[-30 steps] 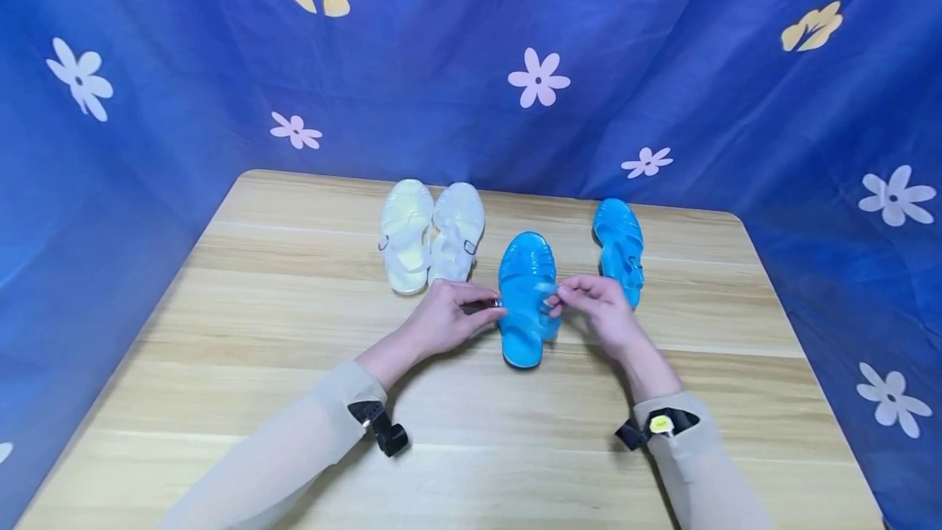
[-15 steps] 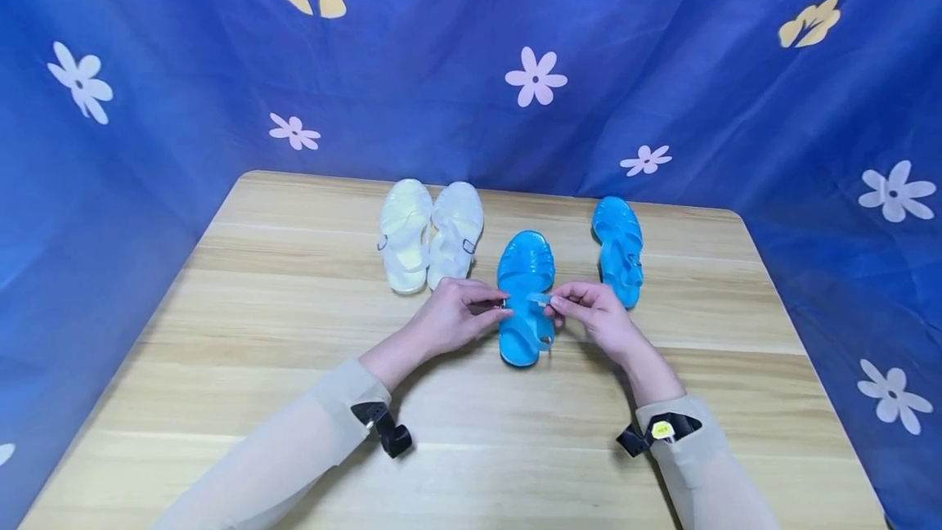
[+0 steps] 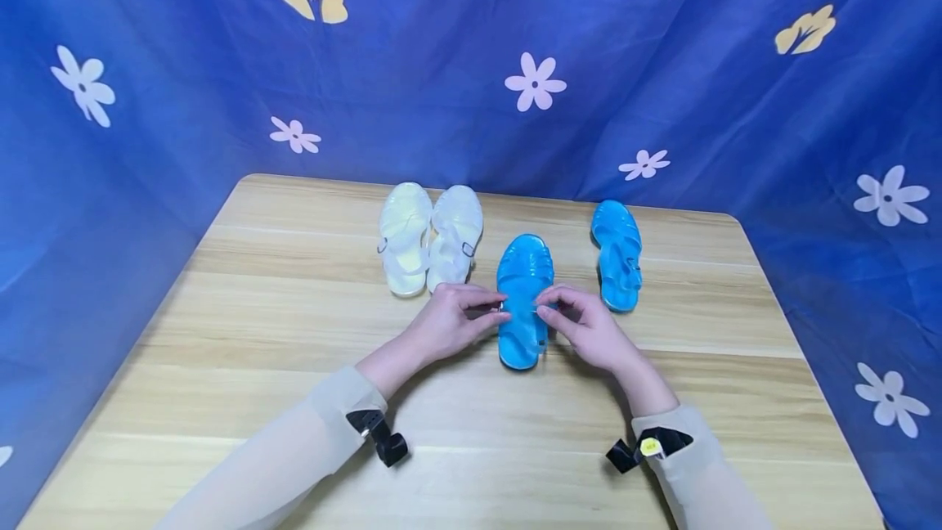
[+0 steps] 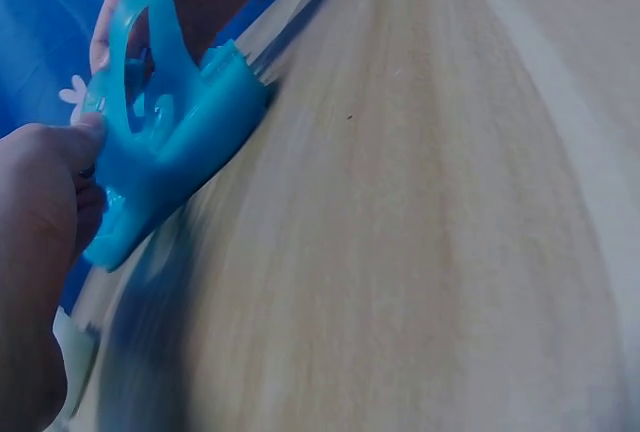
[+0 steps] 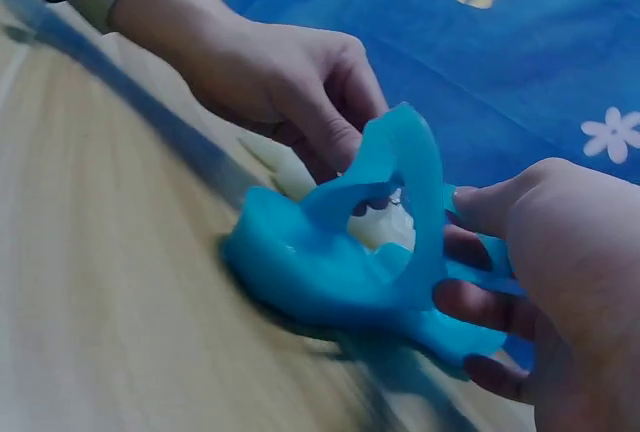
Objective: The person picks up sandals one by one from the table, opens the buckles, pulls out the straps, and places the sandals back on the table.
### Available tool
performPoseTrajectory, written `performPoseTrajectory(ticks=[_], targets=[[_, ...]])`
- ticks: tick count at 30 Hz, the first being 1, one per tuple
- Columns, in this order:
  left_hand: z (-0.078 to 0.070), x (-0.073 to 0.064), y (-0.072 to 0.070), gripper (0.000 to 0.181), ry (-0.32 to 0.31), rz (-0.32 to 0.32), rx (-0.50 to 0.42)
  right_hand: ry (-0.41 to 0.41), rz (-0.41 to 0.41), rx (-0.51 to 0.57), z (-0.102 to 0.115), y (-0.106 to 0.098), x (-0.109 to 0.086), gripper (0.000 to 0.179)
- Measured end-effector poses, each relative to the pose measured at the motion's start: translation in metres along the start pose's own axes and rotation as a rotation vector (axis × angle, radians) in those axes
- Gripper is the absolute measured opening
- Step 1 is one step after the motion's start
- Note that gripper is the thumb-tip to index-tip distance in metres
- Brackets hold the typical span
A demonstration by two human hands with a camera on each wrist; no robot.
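Centrally, 1 blue sandal (image 3: 523, 301) lies on the table (image 3: 486, 448) between 2 hands: at 9 o'clock the left hand (image 3: 450, 319), fingertips slightly parted, grips its buckle (image 3: 502, 307); at 3 o'clock the right hand (image 3: 585, 330) pinches its strap. White sandals (image 3: 405, 245) rest at 10 o'clock, another blue sandal (image 3: 610, 256) at 2.

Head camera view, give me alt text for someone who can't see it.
A person's left hand and right hand pinch opposite sides of a blue sandal on a wooden table. Beyond lie two white sandals and another blue sandal.
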State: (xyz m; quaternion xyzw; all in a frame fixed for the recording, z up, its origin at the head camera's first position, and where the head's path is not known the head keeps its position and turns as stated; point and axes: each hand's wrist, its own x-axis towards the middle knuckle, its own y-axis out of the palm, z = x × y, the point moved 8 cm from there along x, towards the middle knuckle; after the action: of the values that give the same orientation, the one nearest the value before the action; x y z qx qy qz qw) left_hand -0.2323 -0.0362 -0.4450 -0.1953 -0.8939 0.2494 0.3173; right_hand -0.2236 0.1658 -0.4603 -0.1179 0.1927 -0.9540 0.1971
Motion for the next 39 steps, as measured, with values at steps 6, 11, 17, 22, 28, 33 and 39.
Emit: performPoseTrajectory(ticks=[6,11,17,22,28,33,39], targets=[[0.003,-0.005,-0.001,0.037,-0.062,0.037,0.008,-0.101,-0.006,-0.082,0.009,0.002,-0.008,0.033],[0.006,-0.012,-0.002,0.038,-0.111,0.077,-0.018,-0.110,-0.046,-0.071,0.010,-0.002,-0.014,0.058],[0.006,-0.021,-0.003,0.037,-0.166,0.143,0.010,-0.074,-0.096,0.019,0.006,-0.009,-0.024,0.089],[0.004,-0.022,-0.001,0.040,-0.222,0.166,0.014,0.012,-0.132,0.066,-0.003,-0.010,-0.025,0.075],[0.003,-0.019,0.003,0.051,-0.325,0.165,-0.124,0.141,-0.109,0.071,-0.011,-0.003,-0.023,0.050],[0.002,-0.021,0.009,0.070,-0.357,0.225,-0.173,0.127,-0.018,-0.010,-0.005,0.008,-0.026,0.065],[-0.001,-0.022,0.016,0.069,-0.338,0.269,-0.140,0.093,-0.041,-0.088,-0.002,0.012,-0.028,0.076]])
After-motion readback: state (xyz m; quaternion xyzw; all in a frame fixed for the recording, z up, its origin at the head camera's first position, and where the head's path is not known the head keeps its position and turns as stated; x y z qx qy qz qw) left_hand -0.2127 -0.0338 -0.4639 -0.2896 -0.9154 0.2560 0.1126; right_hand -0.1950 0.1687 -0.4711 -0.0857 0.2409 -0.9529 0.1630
